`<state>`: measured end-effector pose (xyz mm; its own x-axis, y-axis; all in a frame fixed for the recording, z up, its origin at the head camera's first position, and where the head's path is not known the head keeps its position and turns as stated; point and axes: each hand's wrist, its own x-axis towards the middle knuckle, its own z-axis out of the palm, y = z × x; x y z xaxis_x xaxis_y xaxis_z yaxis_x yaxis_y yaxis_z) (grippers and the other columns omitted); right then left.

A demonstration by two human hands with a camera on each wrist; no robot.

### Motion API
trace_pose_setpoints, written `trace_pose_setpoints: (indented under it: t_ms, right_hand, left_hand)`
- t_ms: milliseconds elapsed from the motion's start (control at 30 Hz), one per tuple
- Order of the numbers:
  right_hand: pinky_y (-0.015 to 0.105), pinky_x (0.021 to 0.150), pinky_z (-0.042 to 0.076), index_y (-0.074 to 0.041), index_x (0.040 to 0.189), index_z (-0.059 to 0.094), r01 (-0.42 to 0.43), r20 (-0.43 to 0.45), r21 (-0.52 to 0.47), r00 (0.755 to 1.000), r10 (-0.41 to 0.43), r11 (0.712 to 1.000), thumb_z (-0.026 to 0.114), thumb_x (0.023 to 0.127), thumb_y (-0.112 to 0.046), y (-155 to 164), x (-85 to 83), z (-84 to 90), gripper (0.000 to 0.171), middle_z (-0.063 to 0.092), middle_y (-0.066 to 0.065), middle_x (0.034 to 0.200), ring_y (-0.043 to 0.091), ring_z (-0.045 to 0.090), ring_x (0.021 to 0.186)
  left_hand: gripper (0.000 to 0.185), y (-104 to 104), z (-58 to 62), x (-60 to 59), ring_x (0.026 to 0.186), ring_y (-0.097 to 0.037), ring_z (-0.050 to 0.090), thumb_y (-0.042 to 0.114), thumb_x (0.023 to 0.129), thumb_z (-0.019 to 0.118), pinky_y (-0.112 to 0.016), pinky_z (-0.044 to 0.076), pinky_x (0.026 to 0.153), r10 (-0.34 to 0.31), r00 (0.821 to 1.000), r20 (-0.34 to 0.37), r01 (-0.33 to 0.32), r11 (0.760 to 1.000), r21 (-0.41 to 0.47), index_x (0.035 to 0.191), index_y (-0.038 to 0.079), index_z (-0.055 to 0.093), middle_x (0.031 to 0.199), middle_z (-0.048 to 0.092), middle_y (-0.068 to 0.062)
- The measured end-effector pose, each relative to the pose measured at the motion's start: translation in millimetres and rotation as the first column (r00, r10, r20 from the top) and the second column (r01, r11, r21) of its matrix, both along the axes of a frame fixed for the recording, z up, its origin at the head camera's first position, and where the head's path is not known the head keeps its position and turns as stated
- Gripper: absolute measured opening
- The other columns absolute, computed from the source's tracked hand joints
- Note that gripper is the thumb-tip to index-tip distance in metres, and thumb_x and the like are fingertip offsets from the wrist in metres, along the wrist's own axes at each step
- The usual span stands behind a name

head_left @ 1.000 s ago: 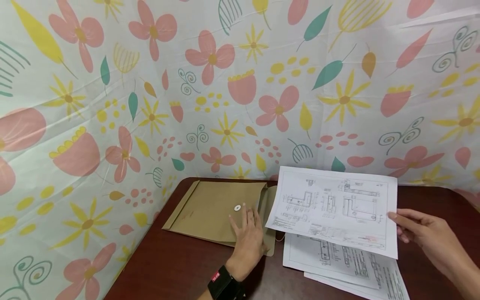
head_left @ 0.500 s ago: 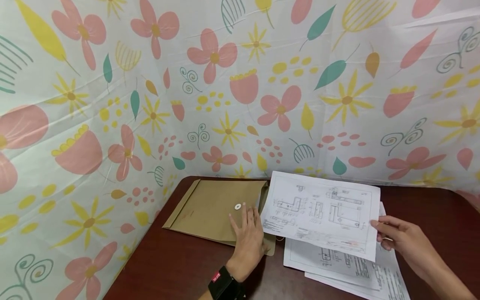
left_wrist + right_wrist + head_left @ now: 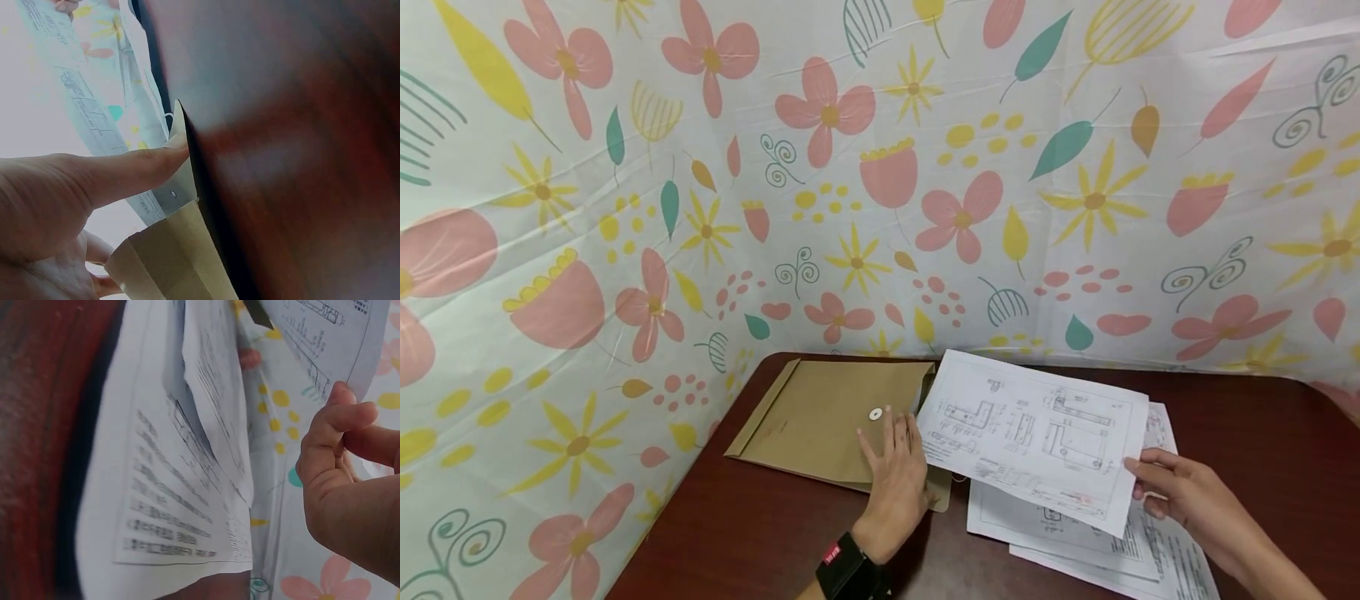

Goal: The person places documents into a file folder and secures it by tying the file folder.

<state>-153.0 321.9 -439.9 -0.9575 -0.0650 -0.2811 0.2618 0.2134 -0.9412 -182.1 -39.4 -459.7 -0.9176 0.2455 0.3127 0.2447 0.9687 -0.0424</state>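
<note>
A brown paper document envelope with a white button lies on the table, its flap folded out to the right. My left hand rests on it with spread, straight fingers. In the left wrist view the thumb reaches to the flap, and the envelope's mouth gapes beside it. My right hand pinches a sheet with technical drawings at its right edge, thumb on top. The sheet is raised and tilted, its left edge at the envelope's mouth beside my left fingers.
More printed drawing sheets lie loosely stacked on the table under the held sheet. The dark red-brown table meets a floral cloth at its back and left. A black band is on my left wrist.
My right hand has moved left and down with the drawing sheet, bringing its left edge closer to the envelope's mouth. The sheet has tilted. My left hand stays on the envelope.
</note>
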Motion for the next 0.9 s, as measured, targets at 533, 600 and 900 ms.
trace_pose_setpoints:
  t_ms: [533,600,900]
  right_hand:
    - [0.033,0.066,0.048,-0.004,0.107,0.052,-0.073,0.104,-0.029,0.992,0.076,0.997,0.057,0.101,-0.035,-3.1,-1.8,-3.1,0.031,0.055,-0.001,0.084,0.01,0.051,0.071]
    - [0.032,0.066,0.049,-0.004,0.107,0.052,-0.077,0.105,-0.033,0.991,0.08,0.997,0.056,0.101,-0.033,-3.0,-0.3,-3.5,0.03,0.055,-0.001,0.084,0.009,0.051,0.071]
    - [0.028,0.064,0.05,-0.004,0.105,0.054,-0.083,0.093,-0.05,0.992,0.087,0.995,0.056,0.102,-0.029,-3.8,1.4,-1.6,0.025,0.056,-0.003,0.082,0.008,0.054,0.072]
  left_hand:
    - [0.12,0.1,-1.5,0.7,0.15,-0.041,0.022,0.048,0.057,0.094,-0.078,0.025,0.104,0.002,1.0,-0.018,-0.002,1.0,0.011,0.149,-0.006,0.037,0.149,0.043,-0.02]
    - [0.12,-0.2,-1.9,1.4,0.149,-0.041,0.023,0.048,0.058,0.094,-0.078,0.025,0.104,-0.003,1.0,-0.021,0.003,1.0,0.009,0.148,-0.006,0.037,0.149,0.044,-0.021]
    - [0.12,-0.6,-1.4,0.7,0.149,-0.041,0.026,0.048,0.056,0.094,-0.077,0.027,0.103,0.005,0.999,-0.049,-0.006,1.0,-0.009,0.148,-0.005,0.038,0.149,0.044,-0.02]
